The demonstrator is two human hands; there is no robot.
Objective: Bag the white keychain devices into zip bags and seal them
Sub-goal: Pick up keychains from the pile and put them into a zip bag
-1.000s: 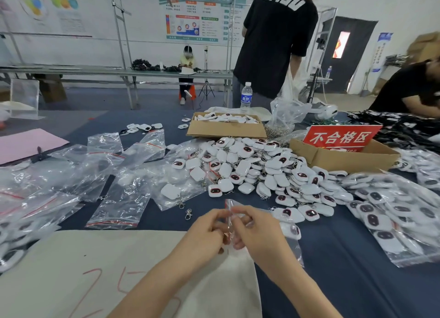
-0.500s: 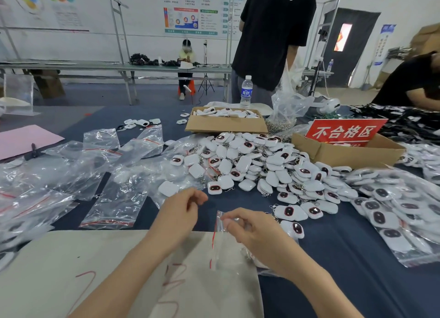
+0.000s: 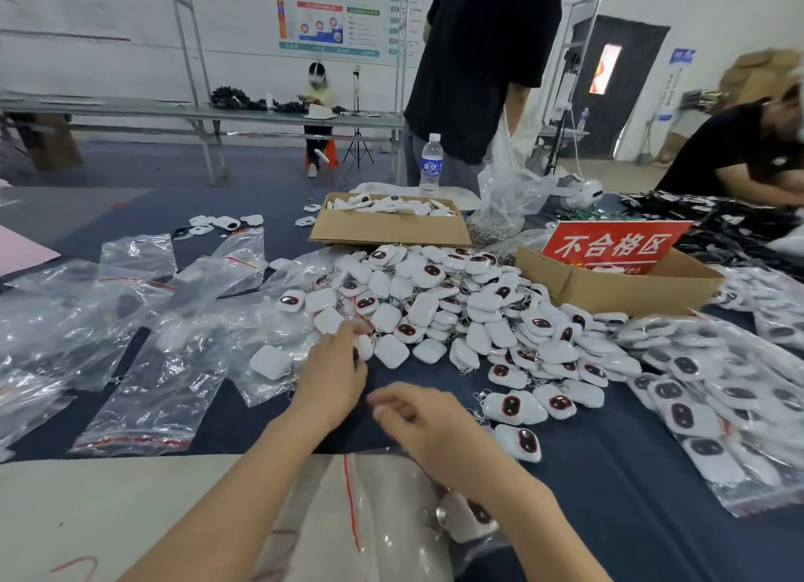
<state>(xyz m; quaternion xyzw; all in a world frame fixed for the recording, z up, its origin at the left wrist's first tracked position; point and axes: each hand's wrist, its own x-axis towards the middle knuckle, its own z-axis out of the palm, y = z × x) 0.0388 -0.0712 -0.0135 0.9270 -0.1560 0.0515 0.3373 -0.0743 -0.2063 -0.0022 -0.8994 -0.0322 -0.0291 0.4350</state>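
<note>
A white keychain device (image 3: 364, 347) at the near edge of the pile (image 3: 457, 303) is pinched by the fingertips of the left hand (image 3: 333, 385), presumably for bagging next. The right hand (image 3: 417, 416) is held just beside, its blurred fingers loosely curled on nothing. Beneath the right forearm a filled zip bag (image 3: 391, 516) is laid aside. Empty zip bags (image 3: 143, 407) are spread left of the fingers, kept near.

A water bottle (image 3: 430, 165) stands at the far side of the blue table cover (image 3: 609, 451), behind a cardboard box (image 3: 391, 229). To the right, a second box (image 3: 622, 290) carries a red sign (image 3: 615, 244). A person in a black shirt (image 3: 483, 59) stands beyond. A pink sheet (image 3: 21, 255) lies at the left edge.
</note>
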